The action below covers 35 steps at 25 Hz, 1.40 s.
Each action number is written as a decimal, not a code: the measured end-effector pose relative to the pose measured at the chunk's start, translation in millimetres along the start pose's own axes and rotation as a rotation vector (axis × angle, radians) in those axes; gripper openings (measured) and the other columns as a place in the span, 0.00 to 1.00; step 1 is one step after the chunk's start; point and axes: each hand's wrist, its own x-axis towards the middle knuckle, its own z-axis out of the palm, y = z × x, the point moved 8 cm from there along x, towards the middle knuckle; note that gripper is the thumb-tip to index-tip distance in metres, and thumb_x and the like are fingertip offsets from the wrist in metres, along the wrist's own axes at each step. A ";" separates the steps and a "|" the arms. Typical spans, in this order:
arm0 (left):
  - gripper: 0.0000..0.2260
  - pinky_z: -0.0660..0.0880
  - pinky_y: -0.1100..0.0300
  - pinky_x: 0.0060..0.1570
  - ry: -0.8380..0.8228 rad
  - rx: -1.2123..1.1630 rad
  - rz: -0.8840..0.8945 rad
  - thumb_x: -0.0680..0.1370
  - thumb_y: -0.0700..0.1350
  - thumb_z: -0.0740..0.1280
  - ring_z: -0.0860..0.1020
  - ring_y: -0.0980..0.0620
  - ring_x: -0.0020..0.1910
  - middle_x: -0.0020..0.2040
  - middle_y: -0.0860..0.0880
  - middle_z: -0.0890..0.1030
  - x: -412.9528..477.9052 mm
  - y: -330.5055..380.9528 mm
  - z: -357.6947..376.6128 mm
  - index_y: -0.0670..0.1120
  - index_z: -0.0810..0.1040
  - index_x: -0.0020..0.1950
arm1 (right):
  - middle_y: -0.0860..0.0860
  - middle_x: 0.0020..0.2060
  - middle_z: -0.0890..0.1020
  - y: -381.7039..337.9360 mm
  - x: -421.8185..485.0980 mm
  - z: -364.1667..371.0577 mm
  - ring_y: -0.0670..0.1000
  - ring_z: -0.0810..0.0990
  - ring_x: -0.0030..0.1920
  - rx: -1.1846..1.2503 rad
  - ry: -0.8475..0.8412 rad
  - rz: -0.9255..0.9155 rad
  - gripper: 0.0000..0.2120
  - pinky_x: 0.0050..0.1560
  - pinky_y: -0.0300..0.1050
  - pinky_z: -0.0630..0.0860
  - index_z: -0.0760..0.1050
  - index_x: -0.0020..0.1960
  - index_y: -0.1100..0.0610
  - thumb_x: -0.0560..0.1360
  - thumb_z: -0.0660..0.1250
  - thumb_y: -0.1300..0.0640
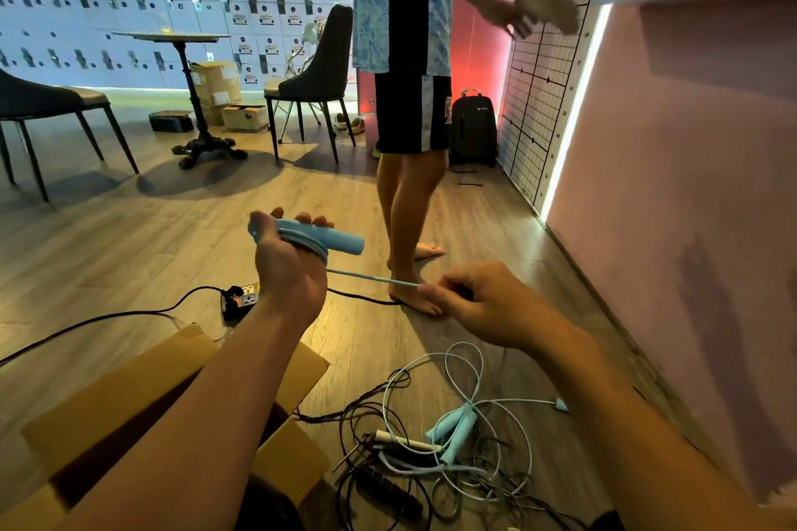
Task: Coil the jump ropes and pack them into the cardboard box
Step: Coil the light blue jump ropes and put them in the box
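1. Currently I am mid-coil on one rope. My left hand [287, 267] is closed around a pale blue foam-covered jump rope handle [319, 236], with several turns of its pale blue cord [308, 246] already looped over the palm and held there by the curled fingers.

2. My right hand [478, 306] pinches the free run of that same cord between thumb and fingertips, the rest of the fingers tucked in. A taut length [371, 278] stretches straight between the two hands. I cannot see how much cord trails beyond the right hand.

3. Open brown cardboard box [129, 397] sits on the wooden floor [129, 237] at the near left, under my left forearm, flaps up. The arm hides most of its inside, so I cannot tell whether any rope is packed yet.

4. Left to do: a tangled heap of loose jump ropes [435, 444] lies on the floor at the near centre, just right of the box. I make out a second pair of pale blue handles [453, 429], a white handle [405, 441], a black handle [388, 489] and mixed black and pale cords. None of it looks coiled.

5. Judgement: early in the task. One rope partly wound, none visibly boxed, at least three more to untangle.

6. A barefoot person in dark shorts [414, 116] stands on the floor just beyond my hands. A black power cable [108, 317] and socket strip [241, 297] lie near the box; worth keeping those apart from the ropes.
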 end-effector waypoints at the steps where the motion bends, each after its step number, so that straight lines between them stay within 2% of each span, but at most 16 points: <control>1: 0.11 0.77 0.55 0.48 -0.040 0.156 0.057 0.85 0.55 0.55 0.78 0.52 0.34 0.38 0.49 0.74 0.2 0.7 2.7 0.48 0.69 0.53 | 0.42 0.32 0.73 -3.1 0.7 -0.6 0.38 0.73 0.33 -0.011 0.015 -0.029 0.14 0.35 0.31 0.69 0.81 0.43 0.57 0.79 0.65 0.48; 4: 0.09 0.76 0.58 0.45 -0.230 0.704 0.221 0.85 0.51 0.54 0.76 0.54 0.37 0.37 0.49 0.74 -7.3 -4.5 19.9 0.49 0.71 0.51 | 0.44 0.35 0.78 -4.7 3.4 -3.8 0.38 0.74 0.35 -0.031 0.090 -0.086 0.14 0.36 0.31 0.67 0.82 0.50 0.55 0.79 0.64 0.46; 7: 0.10 0.74 0.51 0.46 -0.445 1.068 0.171 0.85 0.47 0.55 0.73 0.52 0.36 0.36 0.48 0.73 -22.3 -33.1 33.0 0.46 0.72 0.47 | 0.45 0.39 0.83 -8.8 0.2 -16.3 0.40 0.78 0.37 -0.106 0.243 -0.175 0.17 0.38 0.34 0.72 0.82 0.53 0.55 0.78 0.62 0.43; 9: 0.14 0.76 0.51 0.43 -0.539 1.231 -0.022 0.85 0.50 0.54 0.73 0.49 0.36 0.36 0.46 0.73 -33.7 -56.3 32.1 0.43 0.73 0.47 | 0.46 0.41 0.84 -12.8 -4.7 -24.4 0.42 0.81 0.38 -0.167 0.326 -0.231 0.19 0.38 0.39 0.78 0.82 0.52 0.54 0.79 0.61 0.42; 11: 0.23 0.76 0.57 0.36 -0.643 1.301 -0.301 0.82 0.60 0.49 0.74 0.50 0.33 0.35 0.45 0.74 -50.7 -78.2 26.6 0.42 0.72 0.49 | 0.46 0.39 0.83 -14.2 -8.1 -29.6 0.42 0.79 0.36 -0.222 0.391 -0.239 0.22 0.36 0.43 0.79 0.82 0.50 0.54 0.79 0.59 0.38; 14: 0.36 0.74 0.57 0.33 -0.850 1.285 -0.633 0.72 0.72 0.43 0.72 0.52 0.29 0.32 0.47 0.73 -80.5 -97.9 24.9 0.41 0.73 0.47 | 0.46 0.36 0.80 -10.5 -8.6 -32.8 0.43 0.76 0.34 -0.264 0.441 -0.189 0.23 0.33 0.45 0.77 0.81 0.47 0.54 0.78 0.59 0.36; 17: 0.36 0.69 0.57 0.31 -0.926 1.175 -0.784 0.74 0.73 0.43 0.69 0.52 0.25 0.28 0.47 0.71 -99.5 -103.4 32.4 0.42 0.72 0.39 | 0.45 0.33 0.78 -6.3 -8.9 -36.2 0.43 0.74 0.32 -0.272 0.472 -0.135 0.22 0.31 0.43 0.75 0.80 0.44 0.55 0.77 0.61 0.36; 20: 0.32 0.66 0.58 0.29 -0.879 0.880 -0.860 0.78 0.70 0.45 0.66 0.54 0.22 0.25 0.50 0.68 -105.4 -98.1 43.6 0.44 0.70 0.36 | 0.42 0.28 0.74 -4.9 -9.7 -38.8 0.40 0.76 0.30 -0.129 0.467 -0.069 0.21 0.30 0.33 0.71 0.77 0.40 0.57 0.75 0.64 0.38; 23: 0.29 0.72 0.59 0.30 -0.860 0.312 -0.829 0.80 0.67 0.45 0.69 0.55 0.22 0.26 0.51 0.69 -99.0 -77.0 66.9 0.46 0.71 0.39 | 0.42 0.26 0.74 5.2 -5.6 -34.8 0.36 0.77 0.30 0.057 0.432 0.014 0.20 0.30 0.30 0.70 0.77 0.40 0.58 0.77 0.62 0.42; 25: 0.26 0.75 0.58 0.37 -0.792 -0.067 -0.743 0.83 0.63 0.47 0.72 0.53 0.28 0.31 0.50 0.72 -84.7 -57.0 77.2 0.45 0.73 0.45 | 0.46 0.30 0.78 14.5 -1.3 -24.8 0.41 0.79 0.32 0.093 0.326 0.058 0.19 0.30 0.35 0.72 0.78 0.44 0.58 0.79 0.60 0.43; 27: 0.21 0.76 0.55 0.46 -0.649 -0.271 -0.591 0.84 0.59 0.51 0.73 0.51 0.35 0.38 0.48 0.72 -62.5 -40.2 73.9 0.43 0.71 0.50 | 0.50 0.34 0.80 22.2 1.3 -12.5 0.47 0.77 0.33 0.048 0.212 0.082 0.17 0.34 0.46 0.74 0.80 0.48 0.55 0.81 0.59 0.45; 30: 0.16 0.76 0.53 0.54 -0.393 -0.256 -0.278 0.84 0.55 0.52 0.76 0.50 0.41 0.42 0.47 0.74 -31.4 -18.7 49.8 0.44 0.70 0.51 | 0.50 0.37 0.82 25.6 3.6 -3.2 0.47 0.79 0.35 0.029 0.130 0.091 0.18 0.38 0.50 0.77 0.81 0.51 0.52 0.80 0.58 0.40; 33: 0.15 0.73 0.51 0.63 -0.145 -0.187 -0.099 0.84 0.57 0.52 0.78 0.49 0.42 0.43 0.47 0.75 -16.5 -9.6 27.1 0.46 0.69 0.53 | 0.49 0.37 0.82 23.5 4.7 9.3 0.48 0.80 0.37 0.003 0.022 0.104 0.17 0.40 0.50 0.79 0.80 0.46 0.48 0.77 0.61 0.37; 35: 0.13 0.74 0.52 0.60 -0.048 -0.078 -0.003 0.84 0.55 0.54 0.77 0.51 0.41 0.43 0.47 0.74 -11.4 -4.3 17.4 0.47 0.69 0.53 | 0.50 0.36 0.80 17.2 4.6 18.3 0.47 0.76 0.35 -0.053 -0.048 0.071 0.14 0.38 0.46 0.76 0.77 0.42 0.49 0.78 0.63 0.40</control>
